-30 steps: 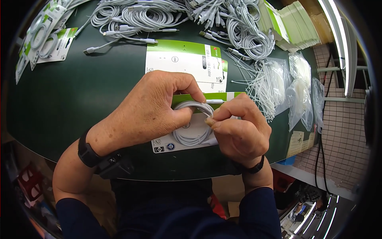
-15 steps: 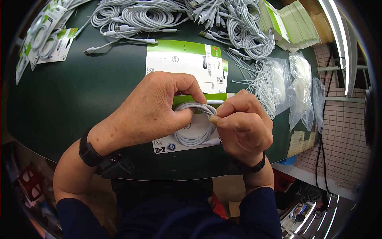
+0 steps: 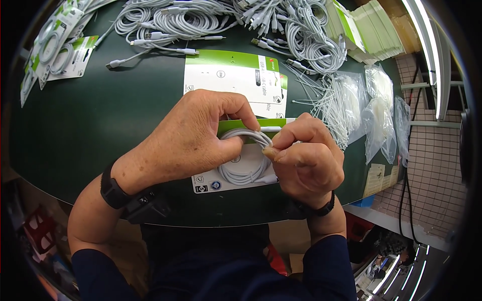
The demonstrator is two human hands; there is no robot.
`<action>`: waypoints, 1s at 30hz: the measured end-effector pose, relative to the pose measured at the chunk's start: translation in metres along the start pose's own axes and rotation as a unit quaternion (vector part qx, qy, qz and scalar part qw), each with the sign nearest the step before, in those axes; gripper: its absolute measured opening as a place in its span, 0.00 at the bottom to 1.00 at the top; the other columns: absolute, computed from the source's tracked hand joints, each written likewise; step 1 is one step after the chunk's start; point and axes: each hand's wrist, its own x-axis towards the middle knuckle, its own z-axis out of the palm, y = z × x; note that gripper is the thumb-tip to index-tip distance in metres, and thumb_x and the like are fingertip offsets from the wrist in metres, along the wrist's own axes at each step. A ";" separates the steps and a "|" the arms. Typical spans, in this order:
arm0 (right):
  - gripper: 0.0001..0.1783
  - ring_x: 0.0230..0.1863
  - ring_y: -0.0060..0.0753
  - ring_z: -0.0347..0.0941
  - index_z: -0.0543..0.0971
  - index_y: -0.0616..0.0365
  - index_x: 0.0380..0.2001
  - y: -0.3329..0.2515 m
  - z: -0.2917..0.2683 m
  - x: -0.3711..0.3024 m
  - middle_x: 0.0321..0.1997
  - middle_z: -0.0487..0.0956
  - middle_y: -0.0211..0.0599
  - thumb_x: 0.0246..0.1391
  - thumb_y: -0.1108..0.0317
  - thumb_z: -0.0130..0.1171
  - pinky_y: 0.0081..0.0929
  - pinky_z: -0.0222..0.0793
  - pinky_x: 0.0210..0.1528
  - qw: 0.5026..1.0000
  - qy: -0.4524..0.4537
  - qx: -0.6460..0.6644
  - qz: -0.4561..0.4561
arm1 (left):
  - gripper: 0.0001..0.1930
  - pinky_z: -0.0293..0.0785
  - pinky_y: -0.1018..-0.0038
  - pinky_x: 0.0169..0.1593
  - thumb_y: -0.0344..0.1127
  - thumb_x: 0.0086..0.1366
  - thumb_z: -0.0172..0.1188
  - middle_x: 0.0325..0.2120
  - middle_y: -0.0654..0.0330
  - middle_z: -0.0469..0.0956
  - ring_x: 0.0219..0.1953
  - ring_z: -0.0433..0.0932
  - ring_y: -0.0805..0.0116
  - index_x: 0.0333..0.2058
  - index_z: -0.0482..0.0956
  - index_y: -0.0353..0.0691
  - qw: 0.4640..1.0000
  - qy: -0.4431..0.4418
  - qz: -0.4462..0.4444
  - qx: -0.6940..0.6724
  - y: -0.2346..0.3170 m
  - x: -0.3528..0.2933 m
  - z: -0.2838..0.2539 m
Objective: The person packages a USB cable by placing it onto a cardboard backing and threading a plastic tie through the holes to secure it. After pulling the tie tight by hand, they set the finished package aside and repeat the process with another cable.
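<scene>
A white USB cable (image 3: pixel 230 175), wound into a round coil, lies against a green and white packaging card (image 3: pixel 211 184). My left hand (image 3: pixel 186 135) grips the upper part of the coil, its thumb inside the loop and its index fingertip at the top by a connector (image 3: pixel 271 129). At the coil's right side, my right hand (image 3: pixel 314 163) pinches with thumb and index finger; whatever is between those fingertips is too small to make out. Another connector (image 3: pixel 268 178) sticks out low on the coil, beside the right hand.
Beyond my hands lie more packaging cards (image 3: pixel 211 75). Piles of white cables (image 3: pixel 191 25) cover the far side. White cable ties (image 3: pixel 331 108) and plastic bags (image 3: pixel 379 110) lie at right, below a card stack (image 3: pixel 376 30). Carded cables (image 3: pixel 63 57) sit far left on the dark green table (image 3: pixel 100 130).
</scene>
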 end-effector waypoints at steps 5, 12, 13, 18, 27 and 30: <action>0.17 0.30 0.33 0.78 0.80 0.55 0.32 0.000 -0.001 0.000 0.36 0.83 0.35 0.42 0.85 0.75 0.26 0.71 0.30 1.000 0.000 -0.011 0.003 | 0.11 0.81 0.74 0.55 0.21 0.56 0.62 0.37 0.57 0.86 0.44 0.84 0.74 0.38 0.85 0.31 1.000 -0.005 -0.012 -0.002 0.001 0.001 0.000; 0.17 0.30 0.34 0.79 0.80 0.55 0.32 0.001 0.002 0.001 0.34 0.83 0.35 0.43 0.84 0.75 0.27 0.72 0.29 1.000 -0.011 -0.002 -0.020 | 0.11 0.81 0.74 0.55 0.21 0.55 0.61 0.37 0.58 0.86 0.42 0.84 0.74 0.38 0.84 0.32 1.000 -0.001 0.002 0.021 -0.003 0.000 -0.001; 0.16 0.30 0.33 0.79 0.80 0.55 0.32 0.000 0.002 0.001 0.34 0.83 0.35 0.43 0.85 0.75 0.27 0.72 0.29 1.000 -0.012 -0.007 -0.018 | 0.11 0.81 0.74 0.55 0.21 0.55 0.61 0.37 0.58 0.86 0.42 0.84 0.74 0.38 0.84 0.32 1.000 -0.001 0.002 0.021 -0.003 0.000 -0.001; 0.16 0.30 0.33 0.79 0.81 0.56 0.32 0.001 0.002 0.000 0.34 0.83 0.35 0.42 0.85 0.74 0.27 0.72 0.29 1.000 -0.005 -0.013 -0.002 | 0.11 0.81 0.74 0.55 0.21 0.55 0.61 0.37 0.58 0.86 0.42 0.84 0.73 0.38 0.84 0.32 1.000 0.000 -0.002 0.015 -0.001 0.000 -0.002; 0.17 0.29 0.34 0.78 0.81 0.56 0.32 0.000 0.001 0.001 0.35 0.83 0.36 0.40 0.85 0.74 0.27 0.72 0.30 1.000 -0.003 -0.022 -0.003 | 0.10 0.81 0.73 0.56 0.21 0.55 0.62 0.37 0.59 0.86 0.42 0.85 0.73 0.37 0.85 0.33 1.000 -0.008 -0.013 0.023 -0.001 0.002 -0.002; 0.17 0.30 0.31 0.77 0.79 0.56 0.33 0.001 0.002 0.001 0.34 0.82 0.37 0.44 0.85 0.75 0.26 0.71 0.30 1.000 -0.013 -0.021 -0.017 | 0.10 0.81 0.73 0.56 0.21 0.55 0.62 0.37 0.59 0.87 0.43 0.85 0.72 0.37 0.85 0.33 1.000 -0.004 -0.011 0.023 -0.002 0.001 -0.003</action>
